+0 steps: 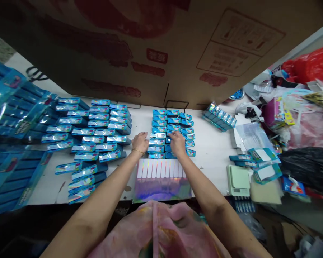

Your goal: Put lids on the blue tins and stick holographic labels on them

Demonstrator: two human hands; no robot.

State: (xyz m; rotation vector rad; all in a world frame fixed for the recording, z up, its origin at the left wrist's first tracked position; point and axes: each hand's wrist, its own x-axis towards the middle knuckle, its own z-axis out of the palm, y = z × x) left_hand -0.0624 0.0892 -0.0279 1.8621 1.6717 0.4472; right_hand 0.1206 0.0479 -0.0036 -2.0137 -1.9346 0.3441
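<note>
My left hand (140, 142) hovers beside the left column of small blue boxes (158, 123). Its fingers are bent but slightly apart, and nothing shows in them. Over the middle column my right hand (177, 143) has its fingers pinched together at the face of a blue box (173, 128); whatever they hold is hidden. The boxes stand in three columns with their narrow printed faces up. In front of them, between my forearms, lies a shiny holographic sticker sheet (161, 184) with a row of white strips along its upper part.
More blue boxes (99, 116) stand in rows to the left, beside wrapped packs (18, 104). A large cardboard carton (140, 68) walls off the back. To the right are a tilted box bundle (219, 117), a pale green scale (238, 181), and a black plastic bag (308, 166).
</note>
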